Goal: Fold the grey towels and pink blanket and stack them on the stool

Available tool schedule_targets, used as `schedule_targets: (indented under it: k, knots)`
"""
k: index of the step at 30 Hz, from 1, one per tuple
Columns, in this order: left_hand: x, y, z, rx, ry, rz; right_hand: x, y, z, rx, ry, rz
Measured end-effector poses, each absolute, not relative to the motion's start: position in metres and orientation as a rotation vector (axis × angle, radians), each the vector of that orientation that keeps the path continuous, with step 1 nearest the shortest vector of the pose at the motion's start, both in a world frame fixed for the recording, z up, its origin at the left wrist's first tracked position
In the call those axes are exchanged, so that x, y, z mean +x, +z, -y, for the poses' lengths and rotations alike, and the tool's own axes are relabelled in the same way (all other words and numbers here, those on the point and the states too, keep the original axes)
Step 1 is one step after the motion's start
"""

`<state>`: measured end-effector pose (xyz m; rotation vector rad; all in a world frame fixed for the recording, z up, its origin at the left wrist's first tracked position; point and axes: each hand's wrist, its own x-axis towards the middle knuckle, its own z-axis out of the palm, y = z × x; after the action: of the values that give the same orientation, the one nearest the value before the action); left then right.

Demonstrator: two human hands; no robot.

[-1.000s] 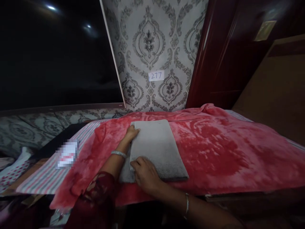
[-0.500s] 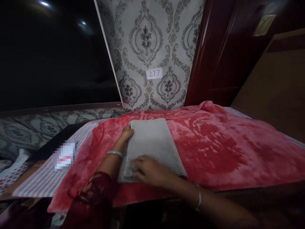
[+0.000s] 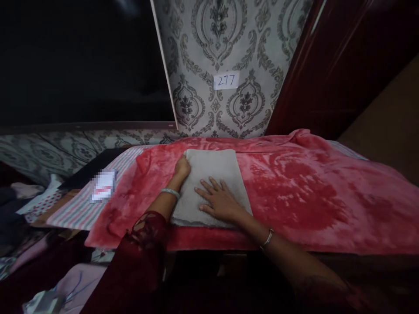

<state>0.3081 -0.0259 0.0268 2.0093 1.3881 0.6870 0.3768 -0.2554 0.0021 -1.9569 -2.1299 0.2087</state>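
A folded grey towel, a flat rectangle in several layers, lies on a red plush blanket. At its far left corner my left hand is closed on the edge, with some fingertips hidden. My right hand rests flat on the towel's upper face, right of its middle, with the fingers spread. The towel's near edge lies just inside the blanket's front edge.
A striped cloth shows under the blanket at the left, bearing a blurred white packet. Behind stand a large dark screen and a patterned wall with a paper marked 277. A cardboard panel leans at the right.
My right hand has gone from bent, blurred fingers near the towel's front edge to lying flat farther up. My left hand stays at the far left corner. The view has tilted down.
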Motion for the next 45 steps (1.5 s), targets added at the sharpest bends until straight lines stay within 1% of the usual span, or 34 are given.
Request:
schedule_targets:
  k: [4, 7, 9, 13, 18, 21, 25, 27, 30, 33, 38, 45]
  knots:
    - [0.297, 0.048, 0.034, 2.063, 0.629, -1.414, 0.386, 0.011, 0.254, -1.935, 0.296, 2.152]
    - [0.273, 0.052, 0.055, 2.12, 0.586, -1.369, 0.406, 0.021, 0.247, -1.848, 0.392, 2.16]
    - [0.253, 0.046, 0.075, 2.206, 0.544, -1.326, 0.425, 0.03, 0.237, -1.827, 0.359, 2.088]
    - [0.217, 0.028, 0.116, 2.41, 0.399, -1.309, 0.451, 0.044, 0.207, -1.924, 0.235, 1.975]
    - [0.203, 0.028, 0.143, 2.503, 0.27, -1.446, 0.441, 0.037, 0.178, -1.875, 0.236, 2.227]
    - [0.203, 0.039, 0.15, 2.622, 0.308, -1.469, 0.434, 0.03, 0.169, -1.789, 0.265, 2.334]
    - [0.208, 0.041, 0.159, 2.829, 0.344, -1.091, 0.439, 0.031, 0.151, -1.703, 0.254, 2.387]
    - [0.209, 0.03, 0.162, 2.868, 0.284, -0.912, 0.444, 0.032, 0.137, -1.675, 0.254, 2.424]
    - [0.207, 0.009, 0.164, 2.893, 0.209, -0.837, 0.449, 0.028, 0.108, -1.616, 0.266, 2.496]
    - [0.202, -0.009, 0.162, 2.937, 0.254, -0.805, 0.457, 0.02, 0.077, -1.595, 0.268, 2.505]
    - [0.196, -0.026, 0.158, 3.037, 0.458, -0.744, 0.475, 0.01, 0.033, -1.66, 0.263, 2.459]
    - [0.196, -0.035, 0.154, 3.103, 0.587, -0.712, 0.482, 0.003, 0.014, -1.742, 0.213, 2.364]
